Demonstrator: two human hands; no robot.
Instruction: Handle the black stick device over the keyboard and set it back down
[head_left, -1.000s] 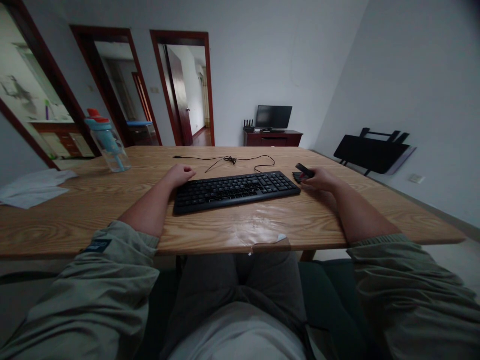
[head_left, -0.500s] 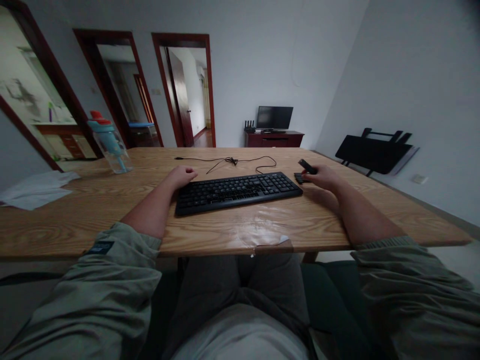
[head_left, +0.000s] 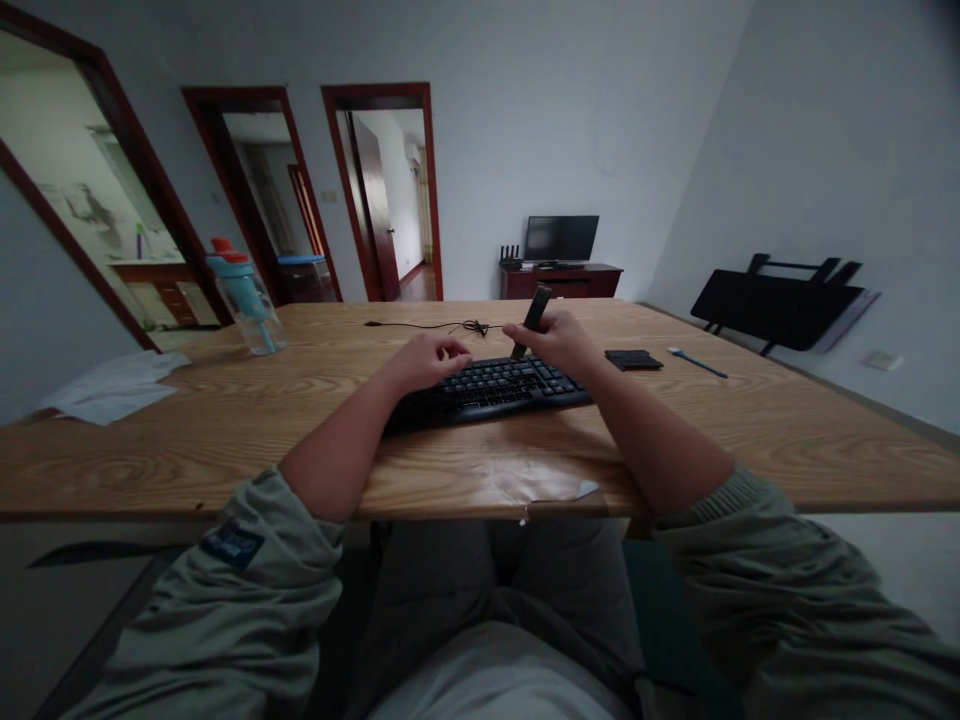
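Note:
A black keyboard (head_left: 495, 390) lies near the front edge of the wooden table (head_left: 270, 450). My right hand (head_left: 559, 340) grips a flat black bar (head_left: 532, 318) held nearly upright over the keyboard's back edge; its kind is not clear, and whether its lower end touches the keys I cannot tell. Over the keyboard's left half rests my left hand (head_left: 427, 362), fingers loosely bent and apart, with nothing visible in them. My hands and forearms hide parts of the keyboard.
Right of the keyboard are a flat black item (head_left: 634, 360) and a thin blue brush (head_left: 697, 362) with a pale head. Behind it runs a black cable (head_left: 476, 326). At left stand a clear bottle (head_left: 251, 310) with a red and blue lid and white paper sheets (head_left: 120, 385).
My right hand has carried the black bar left from beside the keyboard to above it and turned it upright. My left hand has moved right, over the keys. The view has shifted slightly.

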